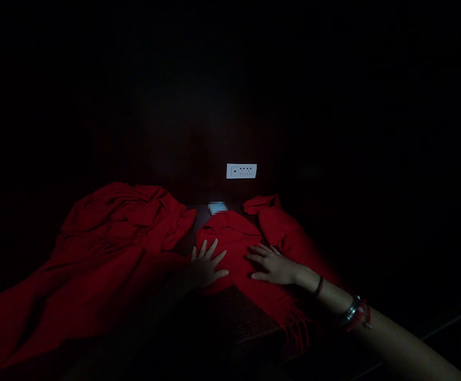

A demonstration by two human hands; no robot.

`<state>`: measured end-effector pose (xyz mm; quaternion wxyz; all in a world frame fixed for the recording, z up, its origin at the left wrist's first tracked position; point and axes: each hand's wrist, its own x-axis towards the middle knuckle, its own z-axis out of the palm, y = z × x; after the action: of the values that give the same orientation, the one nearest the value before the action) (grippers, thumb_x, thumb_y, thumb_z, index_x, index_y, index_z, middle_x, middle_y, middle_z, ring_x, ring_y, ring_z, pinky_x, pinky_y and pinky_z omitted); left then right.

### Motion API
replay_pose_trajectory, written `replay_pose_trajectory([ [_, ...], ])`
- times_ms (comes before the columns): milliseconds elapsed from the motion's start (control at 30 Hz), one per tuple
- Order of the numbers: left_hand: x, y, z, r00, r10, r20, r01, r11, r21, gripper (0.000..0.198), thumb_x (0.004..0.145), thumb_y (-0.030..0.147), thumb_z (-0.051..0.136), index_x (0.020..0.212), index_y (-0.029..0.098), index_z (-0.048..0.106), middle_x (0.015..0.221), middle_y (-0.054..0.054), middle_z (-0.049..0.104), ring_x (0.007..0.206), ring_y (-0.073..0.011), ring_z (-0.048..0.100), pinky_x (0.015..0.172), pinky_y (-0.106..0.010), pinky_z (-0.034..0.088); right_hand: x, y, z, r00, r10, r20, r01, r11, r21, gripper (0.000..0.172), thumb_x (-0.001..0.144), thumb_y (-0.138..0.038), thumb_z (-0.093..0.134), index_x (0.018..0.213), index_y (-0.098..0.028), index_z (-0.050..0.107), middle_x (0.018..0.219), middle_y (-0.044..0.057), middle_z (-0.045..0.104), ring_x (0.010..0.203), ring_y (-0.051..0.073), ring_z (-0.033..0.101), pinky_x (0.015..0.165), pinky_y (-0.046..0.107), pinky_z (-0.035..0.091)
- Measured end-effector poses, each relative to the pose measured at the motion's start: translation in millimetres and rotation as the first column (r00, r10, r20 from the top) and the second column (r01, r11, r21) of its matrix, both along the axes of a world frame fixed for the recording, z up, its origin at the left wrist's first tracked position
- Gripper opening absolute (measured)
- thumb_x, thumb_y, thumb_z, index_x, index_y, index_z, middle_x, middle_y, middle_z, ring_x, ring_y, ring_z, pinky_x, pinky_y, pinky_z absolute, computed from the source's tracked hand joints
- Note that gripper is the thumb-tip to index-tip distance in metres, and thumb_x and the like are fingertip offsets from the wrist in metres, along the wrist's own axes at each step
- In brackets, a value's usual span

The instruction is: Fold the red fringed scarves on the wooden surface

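Note:
Red cloth with a fringed end, like a scarf (238, 259), lies in the middle of a dark wooden surface (242, 312). My left hand (207, 266) rests on its left part, fingers spread, with a ring on one finger. On the right part, my right hand (273, 265) lies flat with fingers stretched out. The fringe hangs at the front edge, below my right wrist. Neither hand grips the cloth. Much of my left forearm is lost in the dark.
A large crumpled heap of red cloth (123, 222) lies to the left, trailing toward me. More red cloth (289, 227) is at the right. A small pale blue item (217, 207), blurred out, lies behind. A white socket plate (241, 171) is on the dark wall.

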<state>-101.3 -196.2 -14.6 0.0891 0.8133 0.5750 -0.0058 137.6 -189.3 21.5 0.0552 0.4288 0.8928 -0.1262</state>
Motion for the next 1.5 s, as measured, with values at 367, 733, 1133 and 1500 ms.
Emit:
replay_pose_trajectory([
  [367,-153.5,-46.1,36.4,0.963,0.173,-0.205,-0.154,0.983,0.104,0.054,0.070,0.014,0.048,0.123,0.023,0.049,0.114,-0.011,0.059,0.110,-0.0262,0.051,0.103,-0.052,0.018,-86.9,7.5,-31.4,0.982,0.183,-0.051,-0.182,0.983,0.016,0.065,0.083,-0.057,0.034,0.138,-0.024,0.027,0.145,0.012,0.017,0.132,0.034,0.011,0.101,0.058,0.014],
  [733,-156.9,-47.7,26.4,0.977,0.117,-0.179,-0.094,0.987,0.133,0.049,0.074,0.022,0.050,0.122,0.023,0.048,0.114,-0.010,0.056,0.110,-0.0252,0.048,0.102,-0.053,0.015,-56.7,15.2,-28.0,0.988,0.154,0.020,-0.151,0.983,-0.102,0.070,0.081,-0.057,0.039,0.139,-0.022,0.023,0.146,0.011,0.007,0.132,0.033,0.000,0.105,0.055,0.006],
  [1133,-156.7,-29.6,95.3,0.998,-0.029,0.054,0.005,0.916,0.400,0.033,0.084,0.023,0.031,0.097,0.019,0.061,0.089,-0.004,0.050,0.085,-0.0159,0.046,0.082,-0.028,0.040,-137.7,17.6,0.0,0.773,0.102,-0.626,-0.207,0.974,-0.097,0.065,0.079,-0.040,0.052,0.133,-0.008,0.035,0.134,0.016,0.039,0.121,0.023,0.037,0.103,0.037,0.030],
  [1500,-140.7,-14.1,77.2,0.976,0.083,0.202,-0.162,0.895,0.416,0.046,0.081,0.031,0.043,0.124,0.015,0.044,0.117,-0.010,0.045,0.108,-0.0200,0.044,0.096,-0.032,0.034,-175.8,76.4,1.3,0.466,-0.434,-0.771,-0.421,0.658,-0.625,0.024,0.062,-0.021,0.068,0.084,-0.012,0.065,0.073,0.000,0.061,0.065,0.007,0.055,0.077,0.026,0.044],
])
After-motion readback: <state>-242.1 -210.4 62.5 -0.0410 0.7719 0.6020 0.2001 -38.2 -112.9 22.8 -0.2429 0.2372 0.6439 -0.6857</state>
